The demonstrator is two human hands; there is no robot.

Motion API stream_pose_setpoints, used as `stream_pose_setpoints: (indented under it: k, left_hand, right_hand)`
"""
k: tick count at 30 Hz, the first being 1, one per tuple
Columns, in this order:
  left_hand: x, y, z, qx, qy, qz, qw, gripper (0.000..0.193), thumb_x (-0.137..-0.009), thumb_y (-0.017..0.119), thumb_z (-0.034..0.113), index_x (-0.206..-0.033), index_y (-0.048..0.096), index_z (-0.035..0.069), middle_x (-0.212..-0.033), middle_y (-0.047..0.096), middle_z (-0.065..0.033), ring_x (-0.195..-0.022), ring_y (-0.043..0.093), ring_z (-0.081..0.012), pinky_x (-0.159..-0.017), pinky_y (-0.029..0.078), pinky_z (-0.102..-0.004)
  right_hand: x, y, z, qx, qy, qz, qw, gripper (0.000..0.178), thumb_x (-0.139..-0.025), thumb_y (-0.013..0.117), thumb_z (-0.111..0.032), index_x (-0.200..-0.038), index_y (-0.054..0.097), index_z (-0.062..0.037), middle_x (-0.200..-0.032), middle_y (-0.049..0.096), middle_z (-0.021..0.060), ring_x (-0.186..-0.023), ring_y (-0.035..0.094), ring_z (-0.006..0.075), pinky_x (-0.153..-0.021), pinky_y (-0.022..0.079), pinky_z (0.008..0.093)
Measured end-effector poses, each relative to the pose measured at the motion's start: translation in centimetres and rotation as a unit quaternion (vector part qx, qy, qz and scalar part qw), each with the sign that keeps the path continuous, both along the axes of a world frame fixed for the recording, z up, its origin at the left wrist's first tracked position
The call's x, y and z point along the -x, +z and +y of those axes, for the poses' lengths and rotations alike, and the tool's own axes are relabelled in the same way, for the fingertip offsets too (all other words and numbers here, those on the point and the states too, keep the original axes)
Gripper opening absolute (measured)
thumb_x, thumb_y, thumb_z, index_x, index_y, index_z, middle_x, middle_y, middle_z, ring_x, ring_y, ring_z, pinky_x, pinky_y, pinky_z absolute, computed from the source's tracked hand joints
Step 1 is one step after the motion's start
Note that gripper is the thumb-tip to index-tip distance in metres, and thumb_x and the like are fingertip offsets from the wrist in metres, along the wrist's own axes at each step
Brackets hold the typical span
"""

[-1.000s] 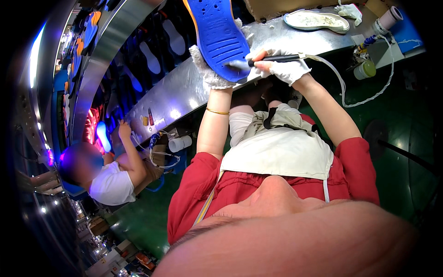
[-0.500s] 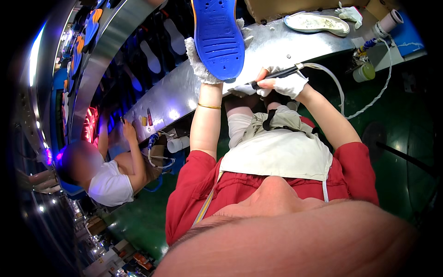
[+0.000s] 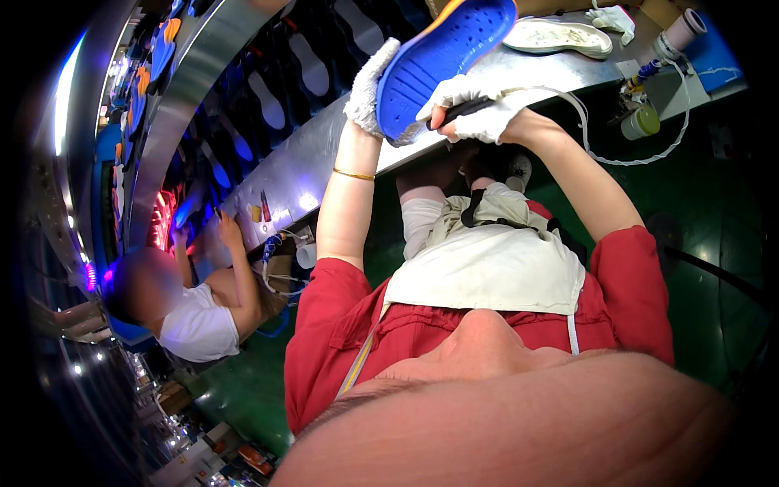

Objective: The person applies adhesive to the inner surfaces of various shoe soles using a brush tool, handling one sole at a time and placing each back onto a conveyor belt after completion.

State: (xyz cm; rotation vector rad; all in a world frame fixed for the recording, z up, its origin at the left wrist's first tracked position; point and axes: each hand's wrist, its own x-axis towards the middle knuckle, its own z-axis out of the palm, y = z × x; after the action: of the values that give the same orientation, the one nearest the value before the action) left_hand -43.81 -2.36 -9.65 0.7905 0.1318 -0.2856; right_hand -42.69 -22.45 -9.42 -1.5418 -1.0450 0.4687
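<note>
A blue shoe sole (image 3: 430,61) with an orange edge is tilted up in my gloved left hand (image 3: 374,89), which grips it along its left side. My right hand (image 3: 485,118), in a white glove with bare fingertips, is closed around a black-handled brush (image 3: 467,109) fed by a pale hose (image 3: 580,114). The brush's bristle end is at the sole's lower right edge, close to or touching it; which of the two I cannot tell. Part of the sole's right side is behind my right hand.
A metal bench edge (image 3: 329,142) runs below a rack or belt of dark and grey soles (image 3: 307,65). A whitish, stained sole-shaped tray (image 3: 558,37) and a white glove (image 3: 613,20) lie on the bench. A green-capped container (image 3: 641,123) hangs right. A co-worker (image 3: 195,316) sits left.
The sole has turned, its top now leaning right, and moved slightly right. My right hand has risen with the brush to the sole's lower edge. Soles along the bench have shifted.
</note>
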Motion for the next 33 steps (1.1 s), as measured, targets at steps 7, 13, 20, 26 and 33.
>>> stream_pose_setpoints:
  k: [7,13,20,26,33]
  left_hand:
    - [-0.1,0.0,-0.6,-0.082,-0.007,0.028,0.996,0.040,-0.087,0.059,0.033,-0.105,0.060,-0.003,-0.093,0.066,-0.0140,-0.077,0.065,-0.0216,-0.071,0.055,-0.0315]
    - [0.2,-1.1,-0.2,-0.014,0.028,-0.014,0.999,0.047,-0.089,0.053,0.039,-0.112,0.057,-0.002,-0.100,0.065,-0.0152,-0.082,0.065,-0.0251,-0.076,0.054,-0.0345]
    - [0.6,-3.7,-2.5,0.154,0.128,-0.119,0.972,0.060,-0.089,0.042,0.051,-0.122,0.050,0.002,-0.114,0.059,-0.0149,-0.097,0.060,-0.0281,-0.088,0.048,-0.0399]
    - [1.6,-4.5,-2.0,0.192,0.118,-0.128,0.966,0.071,-0.085,0.043,0.057,-0.131,0.041,0.003,-0.127,0.050,-0.0179,-0.113,0.051,-0.0331,-0.099,0.039,-0.0459]
    - [1.6,-4.1,-3.0,0.180,0.118,-0.171,0.962,0.070,-0.085,0.043,0.056,-0.133,0.040,0.006,-0.130,0.047,-0.0177,-0.117,0.048,-0.0332,-0.101,0.036,-0.0450]
  right_hand:
    - [-2.1,2.5,-1.6,0.095,-0.026,0.049,0.994,0.017,-0.061,0.067,0.001,-0.078,0.064,-0.0018,-0.082,0.065,0.0073,-0.080,0.061,0.0181,-0.073,0.048,0.0288]
    - [-2.2,1.8,-2.8,0.044,-0.023,0.159,0.986,0.011,-0.071,0.068,-0.005,-0.081,0.062,-0.0018,-0.074,0.061,0.0056,-0.064,0.060,0.0115,-0.060,0.050,0.0241]
    - [3.5,-1.8,0.4,-0.116,-0.161,0.090,0.976,0.007,-0.078,0.066,-0.004,-0.081,0.061,-0.0011,-0.071,0.060,0.0045,-0.061,0.057,0.0093,-0.056,0.047,0.0227]
    - [3.0,0.6,0.0,-0.037,-0.082,0.293,0.952,0.011,-0.078,0.067,-0.008,-0.083,0.062,-0.0003,-0.073,0.062,0.0061,-0.061,0.058,0.0102,-0.058,0.048,0.0226]
    - [3.8,-1.5,0.9,-0.141,-0.128,0.004,0.982,0.008,-0.076,0.069,-0.005,-0.081,0.064,-0.0011,-0.070,0.062,0.0055,-0.060,0.059,0.0108,-0.057,0.049,0.0233]
